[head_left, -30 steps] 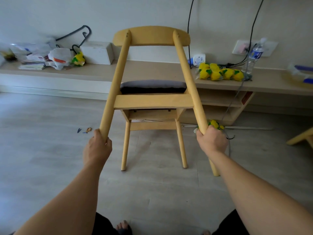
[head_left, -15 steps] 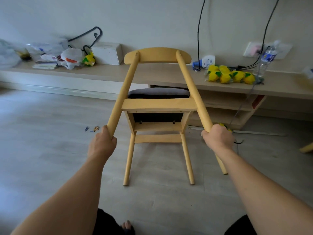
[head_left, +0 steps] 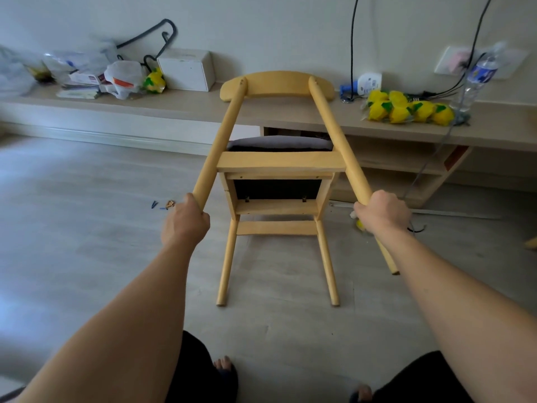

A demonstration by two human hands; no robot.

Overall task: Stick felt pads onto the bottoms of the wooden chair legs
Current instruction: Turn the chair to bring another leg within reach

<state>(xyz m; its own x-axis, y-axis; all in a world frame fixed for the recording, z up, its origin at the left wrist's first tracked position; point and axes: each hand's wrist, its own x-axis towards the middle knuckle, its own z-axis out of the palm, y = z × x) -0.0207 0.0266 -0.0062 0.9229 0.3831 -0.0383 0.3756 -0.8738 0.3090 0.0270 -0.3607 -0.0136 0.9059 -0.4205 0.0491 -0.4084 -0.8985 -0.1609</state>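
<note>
Chair [head_left: 277,164] was tipped way over toward the bench [head_left: 186,107], left hand [head_left: 184,223] clamped round the left back leg [head_left: 220,144], right hand [head_left: 382,213] clamped round the right back leg [head_left: 337,135].

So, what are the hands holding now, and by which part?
The wooden chair, tipped: the left hand grips one back leg, the right hand the other, both between seat and foot.

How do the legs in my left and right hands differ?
Left-hand leg: lower end hidden behind the left hand; right-hand leg: lower end shows past the right hand. Going up, the left-hand leg leans right, the right-hand leg left. Both are round light wood.
</note>
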